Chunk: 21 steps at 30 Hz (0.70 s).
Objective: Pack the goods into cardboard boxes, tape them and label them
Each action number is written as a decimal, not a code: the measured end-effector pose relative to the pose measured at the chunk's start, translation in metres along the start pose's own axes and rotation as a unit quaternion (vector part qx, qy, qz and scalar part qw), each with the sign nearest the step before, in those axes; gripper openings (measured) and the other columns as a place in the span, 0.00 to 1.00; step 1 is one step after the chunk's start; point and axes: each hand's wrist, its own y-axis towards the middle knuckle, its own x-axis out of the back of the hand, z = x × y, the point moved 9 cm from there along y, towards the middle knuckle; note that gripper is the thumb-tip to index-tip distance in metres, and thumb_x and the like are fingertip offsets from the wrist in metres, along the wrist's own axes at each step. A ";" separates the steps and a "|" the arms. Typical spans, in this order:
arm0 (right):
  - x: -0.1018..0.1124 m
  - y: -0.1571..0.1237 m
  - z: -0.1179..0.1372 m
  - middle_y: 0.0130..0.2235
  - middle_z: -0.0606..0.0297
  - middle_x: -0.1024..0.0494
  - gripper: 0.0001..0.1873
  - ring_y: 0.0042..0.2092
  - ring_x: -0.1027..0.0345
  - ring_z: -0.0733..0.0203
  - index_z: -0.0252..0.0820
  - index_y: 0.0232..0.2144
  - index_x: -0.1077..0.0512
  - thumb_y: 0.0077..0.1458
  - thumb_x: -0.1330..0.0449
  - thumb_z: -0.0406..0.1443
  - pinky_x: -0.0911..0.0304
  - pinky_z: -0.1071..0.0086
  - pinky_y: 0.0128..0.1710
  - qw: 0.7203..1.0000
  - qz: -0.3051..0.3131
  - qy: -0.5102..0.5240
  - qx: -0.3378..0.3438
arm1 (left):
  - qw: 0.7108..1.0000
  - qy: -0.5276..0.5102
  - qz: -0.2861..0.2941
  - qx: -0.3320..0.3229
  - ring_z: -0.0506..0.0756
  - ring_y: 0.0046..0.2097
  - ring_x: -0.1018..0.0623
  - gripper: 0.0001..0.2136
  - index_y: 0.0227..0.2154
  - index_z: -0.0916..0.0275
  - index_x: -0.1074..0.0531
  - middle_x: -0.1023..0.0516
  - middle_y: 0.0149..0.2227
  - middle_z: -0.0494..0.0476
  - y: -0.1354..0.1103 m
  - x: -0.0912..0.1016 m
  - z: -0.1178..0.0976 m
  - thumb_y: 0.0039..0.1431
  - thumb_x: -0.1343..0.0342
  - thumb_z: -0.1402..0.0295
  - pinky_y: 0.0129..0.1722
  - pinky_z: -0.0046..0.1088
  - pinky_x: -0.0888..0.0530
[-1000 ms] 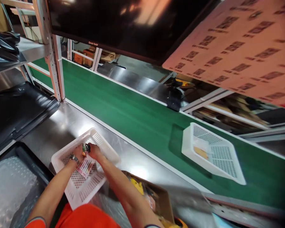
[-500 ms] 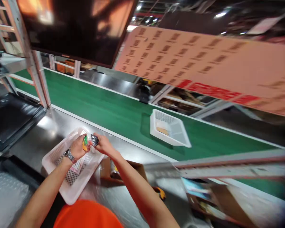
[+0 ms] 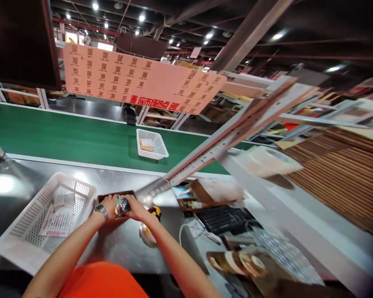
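Warehouse packing line, steel counter (image 3: 121, 244) beside green conveyor (image 3: 65, 140) | both hands closed on a small dark shiny packet (image 3: 123, 204): left hand (image 3: 109, 205) on its left end, right hand (image 3: 134, 210) on its right | packet just above cardboard box (image 3: 112, 193), right of white basket (image 3: 77, 188) | advice: pinch both ends firmly and keep it low over the counter | long axis seems to run hand to hand, slightly tilted; which end leads is too small to tell

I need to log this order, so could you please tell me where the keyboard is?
In the head view the keyboard lies on the bench, right of the right hand and its packet, just below a cardboard box.
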 end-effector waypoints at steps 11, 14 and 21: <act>0.018 -0.026 0.027 0.79 0.47 0.33 0.30 0.77 0.33 0.39 0.50 0.70 0.22 0.68 0.33 0.34 0.36 0.43 0.77 0.991 0.099 -0.040 0.086 | 0.992 0.075 -0.067 0.079 0.76 0.72 0.25 0.42 0.76 0.64 0.39 0.27 0.71 0.81 -0.034 0.024 0.003 0.62 0.31 0.63 0.72 0.54 0.27; 0.013 -0.019 0.028 0.77 0.51 0.27 0.27 0.72 0.25 0.42 0.50 0.65 0.17 0.66 0.35 0.29 0.31 0.51 0.73 0.987 0.124 -0.041 0.094 | 0.987 0.077 -0.112 0.086 0.80 0.80 0.38 0.47 0.77 0.66 0.39 0.37 0.77 0.83 -0.050 0.034 -0.002 0.58 0.27 0.59 0.78 0.57 0.35; 0.001 -0.001 0.014 0.73 0.46 0.24 0.29 0.66 0.21 0.40 0.49 0.66 0.17 0.65 0.30 0.33 0.28 0.57 0.67 0.984 0.120 -0.121 0.053 | 0.984 0.097 -0.029 0.145 0.67 0.58 0.15 0.22 0.68 0.62 0.25 0.19 0.59 0.72 -0.066 0.030 -0.001 0.78 0.44 0.61 0.61 0.44 0.19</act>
